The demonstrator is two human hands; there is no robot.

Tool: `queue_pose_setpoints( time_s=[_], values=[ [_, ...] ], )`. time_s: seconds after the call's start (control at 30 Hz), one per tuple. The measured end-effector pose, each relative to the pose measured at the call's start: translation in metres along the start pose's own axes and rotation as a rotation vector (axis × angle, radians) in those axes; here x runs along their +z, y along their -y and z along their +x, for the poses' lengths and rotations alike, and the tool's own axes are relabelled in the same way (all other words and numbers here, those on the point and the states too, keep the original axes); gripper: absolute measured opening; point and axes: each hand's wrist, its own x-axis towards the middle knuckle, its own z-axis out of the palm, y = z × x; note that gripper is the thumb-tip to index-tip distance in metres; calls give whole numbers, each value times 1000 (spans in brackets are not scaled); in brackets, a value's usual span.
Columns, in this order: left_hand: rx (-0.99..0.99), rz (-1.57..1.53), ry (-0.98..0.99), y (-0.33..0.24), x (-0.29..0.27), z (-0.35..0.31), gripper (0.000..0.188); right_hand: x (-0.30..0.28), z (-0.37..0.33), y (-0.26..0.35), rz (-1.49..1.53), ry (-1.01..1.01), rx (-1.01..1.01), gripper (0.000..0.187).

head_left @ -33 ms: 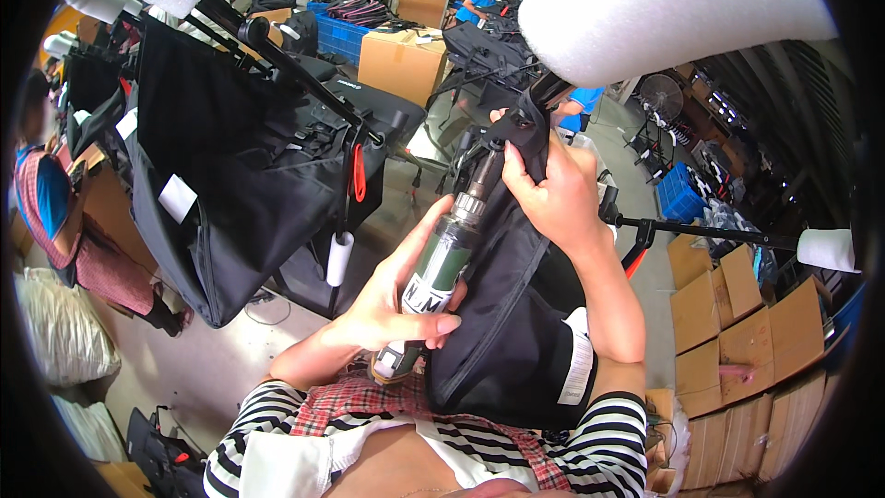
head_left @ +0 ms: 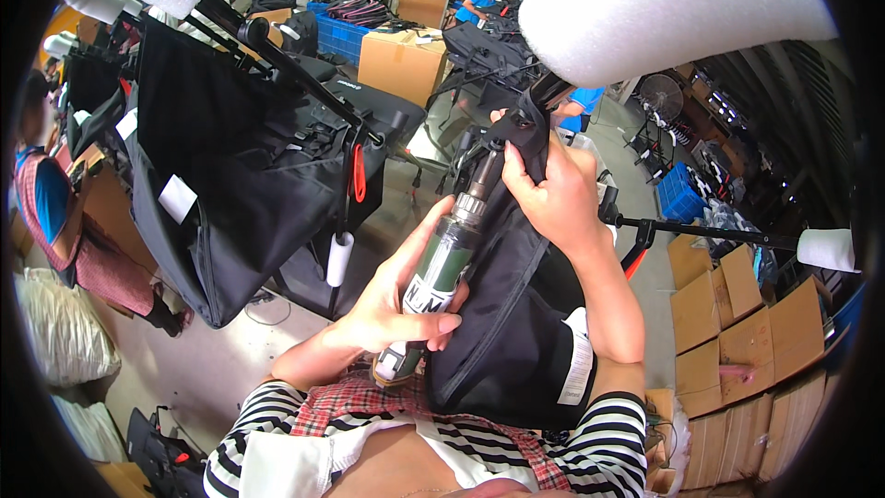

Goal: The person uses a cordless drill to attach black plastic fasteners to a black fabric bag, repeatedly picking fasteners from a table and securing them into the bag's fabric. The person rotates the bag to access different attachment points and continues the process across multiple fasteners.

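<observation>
My left hand (head_left: 406,304) is wrapped round a green and black power screwdriver (head_left: 445,254), which points up and away from me. Its metal tip meets a black fabric strap (head_left: 525,134) on a dark tube. With thumb and fingers, my right hand (head_left: 564,189) grips that strap against the tube, just right of the tip. Whatever the tip presses on is hidden. Black stroller fabric (head_left: 507,332) with a white label (head_left: 578,369) hangs below my hands, close to my body. A white foam sleeve (head_left: 678,14) covers the bar above my right hand.
Another black stroller (head_left: 249,166) with a red loop (head_left: 359,173) stands at the left. Cardboard boxes (head_left: 747,341) fill the right side. A foam-tipped bar (head_left: 719,232) juts out rightward. A co-worker (head_left: 83,231) stands far left; another person (head_left: 475,5) bends over at the back.
</observation>
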Motion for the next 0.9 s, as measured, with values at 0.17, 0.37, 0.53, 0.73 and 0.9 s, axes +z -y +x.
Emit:
queue_pose_setpoints(
  time_s=[0.17, 0.37, 0.53, 0.73, 0.9],
  values=[
    [-30, -139, 35, 3, 3, 3, 110, 3, -2, -3, -9, -35, -40, 29],
    [-49, -366, 91, 10, 0, 3, 109, 4, -3, 0, -7, -19, 11, 27],
    [9, -138, 52, 14, 1, 11, 111, 7, -3, -4, 7, -68, -55, 34],
    [28, -209, 56, 15, 5, 9, 110, 7, -2, -1, 9, -66, -46, 34],
    [-60, -175, 31, 0, -15, -5, 116, -28, -3, 12, 129, 190, 124, 46]
  ],
)
